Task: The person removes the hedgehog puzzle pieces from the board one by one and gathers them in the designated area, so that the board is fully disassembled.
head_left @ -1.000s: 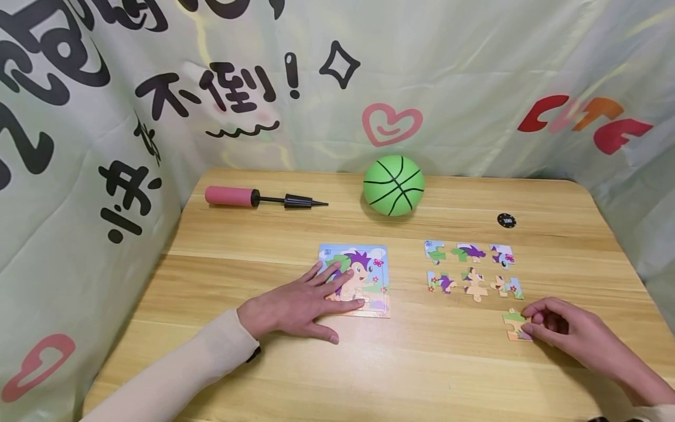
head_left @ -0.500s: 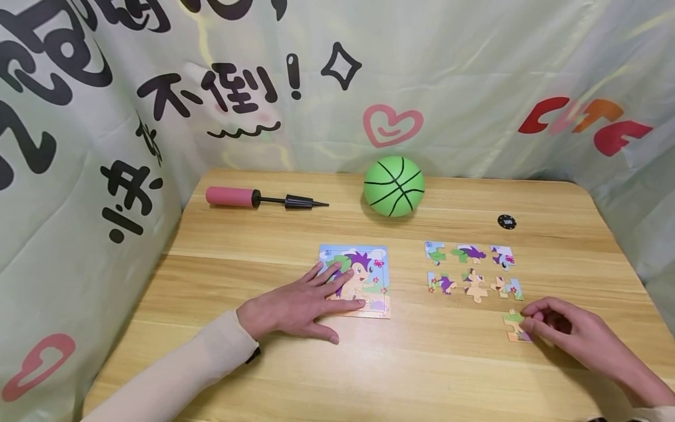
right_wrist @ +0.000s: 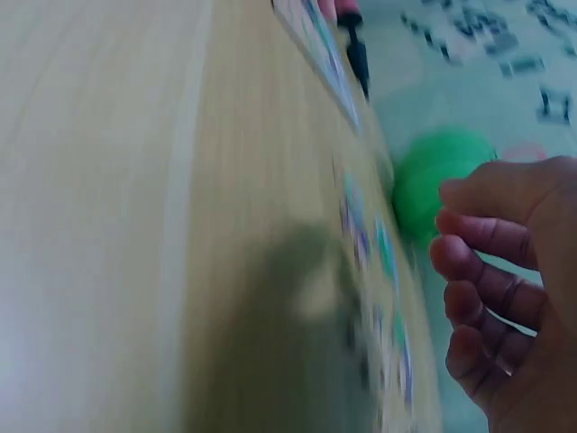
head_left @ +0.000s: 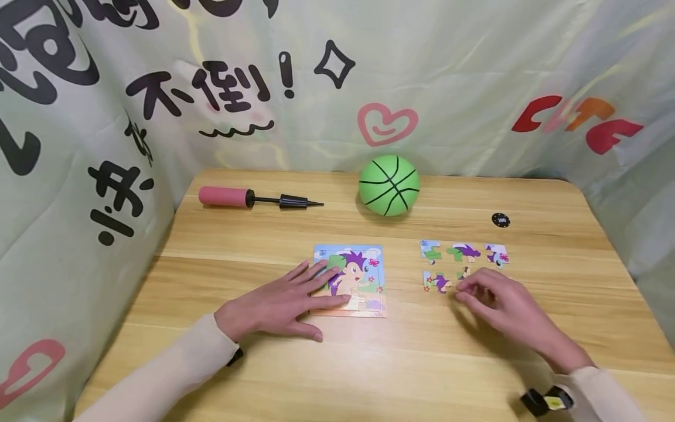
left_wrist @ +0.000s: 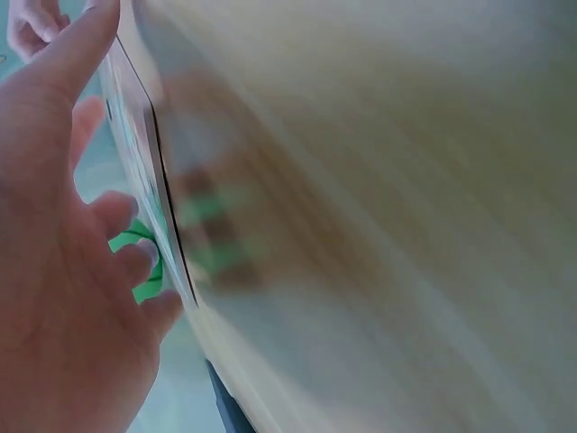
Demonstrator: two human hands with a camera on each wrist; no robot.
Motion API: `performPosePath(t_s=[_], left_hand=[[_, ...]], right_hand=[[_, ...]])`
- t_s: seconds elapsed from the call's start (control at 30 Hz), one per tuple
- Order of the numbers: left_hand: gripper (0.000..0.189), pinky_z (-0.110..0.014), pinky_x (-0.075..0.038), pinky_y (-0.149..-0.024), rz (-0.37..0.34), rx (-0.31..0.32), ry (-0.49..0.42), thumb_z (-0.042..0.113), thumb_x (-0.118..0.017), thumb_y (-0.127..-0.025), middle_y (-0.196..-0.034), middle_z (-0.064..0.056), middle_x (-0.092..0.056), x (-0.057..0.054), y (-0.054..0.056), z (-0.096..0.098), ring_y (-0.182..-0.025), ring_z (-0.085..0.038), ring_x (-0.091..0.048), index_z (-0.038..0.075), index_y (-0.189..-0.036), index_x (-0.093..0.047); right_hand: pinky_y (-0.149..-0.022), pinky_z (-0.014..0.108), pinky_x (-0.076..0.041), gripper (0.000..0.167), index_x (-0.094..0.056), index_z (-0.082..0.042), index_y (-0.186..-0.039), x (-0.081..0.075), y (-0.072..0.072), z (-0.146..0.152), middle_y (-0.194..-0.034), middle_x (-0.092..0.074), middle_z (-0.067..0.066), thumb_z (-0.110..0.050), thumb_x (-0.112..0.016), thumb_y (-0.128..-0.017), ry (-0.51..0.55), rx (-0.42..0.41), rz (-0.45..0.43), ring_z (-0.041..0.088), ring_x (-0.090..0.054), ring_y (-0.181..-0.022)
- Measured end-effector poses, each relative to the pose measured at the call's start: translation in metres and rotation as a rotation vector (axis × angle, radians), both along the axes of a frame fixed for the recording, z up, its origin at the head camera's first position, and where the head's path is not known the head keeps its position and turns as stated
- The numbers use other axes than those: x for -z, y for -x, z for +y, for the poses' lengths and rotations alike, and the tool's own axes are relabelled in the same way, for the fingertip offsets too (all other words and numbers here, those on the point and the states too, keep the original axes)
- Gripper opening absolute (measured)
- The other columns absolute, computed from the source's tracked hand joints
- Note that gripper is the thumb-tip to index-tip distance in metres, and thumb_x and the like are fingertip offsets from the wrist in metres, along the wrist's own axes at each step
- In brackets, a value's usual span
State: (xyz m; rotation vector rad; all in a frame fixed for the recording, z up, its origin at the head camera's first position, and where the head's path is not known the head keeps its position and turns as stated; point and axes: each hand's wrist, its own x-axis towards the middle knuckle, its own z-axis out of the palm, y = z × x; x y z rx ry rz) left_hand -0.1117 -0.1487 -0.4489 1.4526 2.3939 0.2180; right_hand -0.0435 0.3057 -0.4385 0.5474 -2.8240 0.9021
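My left hand (head_left: 285, 302) lies with fingers spread over the left part of a square puzzle board (head_left: 375, 275) showing a purple-haired hedgehog. In the left wrist view the board (left_wrist: 144, 117) is seen nearly edge-on beside the fingers. My right hand (head_left: 506, 305) hovers over the loose puzzle pieces, its fingers loosely curled and nothing showing between them in the right wrist view. Visible pieces include a blue and green corner (head_left: 430, 250), a purple-spiked piece (head_left: 466, 252), a butterfly piece (head_left: 497, 254) and a flower piece (head_left: 436, 282). The right hand hides the other pieces.
A green ball (head_left: 389, 185) with black lines sits at the back of the wooden table (head_left: 369, 375). Left of it lies a pink-handled pump (head_left: 227, 196). A black chip (head_left: 501, 220) lies behind the pieces. Printed fabric (head_left: 448, 70) hangs behind.
My right hand has left the green puzzle piece at the lower right and moved left and away from me, over the second row. The left hand stays on the board. The head view shifts slightly.
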Motion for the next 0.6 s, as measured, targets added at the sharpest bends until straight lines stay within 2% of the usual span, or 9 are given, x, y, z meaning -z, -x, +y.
performPosePath(t_s=[0.1,0.37,0.47,0.6], left_hand=[[0.081,-0.064,-0.012,-0.137,-0.003,-0.01,0.016,0.072,-0.056,-0.103,-0.186,-0.01,-0.003,-0.001,-0.001,-0.009,-0.171,-0.043,-0.002,0.043,-0.173,-0.025],[0.08,-0.064,-0.016,-0.136,0.016,-0.012,0.036,0.073,-0.055,-0.103,-0.185,-0.011,-0.006,0.0,-0.004,-0.029,-0.171,-0.043,-0.006,0.044,-0.172,-0.028],[0.079,-0.065,-0.019,-0.135,0.038,-0.005,0.035,0.074,-0.054,-0.103,-0.185,-0.012,-0.008,0.0,-0.005,-0.032,-0.17,-0.043,-0.01,0.044,-0.172,-0.03],[0.076,-0.064,-0.019,-0.135,0.049,0.001,0.028,0.073,-0.054,-0.104,-0.185,-0.013,-0.009,0.0,-0.007,-0.033,-0.17,-0.043,-0.012,0.044,-0.171,-0.032]], right_hand=[[-0.068,0.023,-0.055,0.021,-0.078,-0.02,-0.107,-0.001,0.01,-0.03,-0.095,-0.069,-0.018,-0.009,-0.087,-0.091,0.007,-0.046,-0.012,-0.002,-0.058,-0.083],[-0.085,0.026,-0.06,0.015,-0.077,-0.019,-0.111,0.006,0.024,-0.1,-0.102,-0.07,-0.014,-0.019,-0.083,-0.098,0.013,-0.102,-0.198,0.003,-0.063,-0.093],[-0.088,0.029,-0.06,0.015,-0.077,-0.02,-0.111,0.01,0.028,-0.117,-0.103,-0.07,-0.014,-0.022,-0.083,-0.098,-0.007,-0.124,-0.21,0.005,-0.063,-0.096],[-0.085,0.03,-0.057,0.013,-0.076,-0.019,-0.11,0.014,0.032,-0.131,-0.1,-0.067,-0.013,-0.023,-0.082,-0.099,-0.012,-0.148,-0.216,0.009,-0.06,-0.095]])
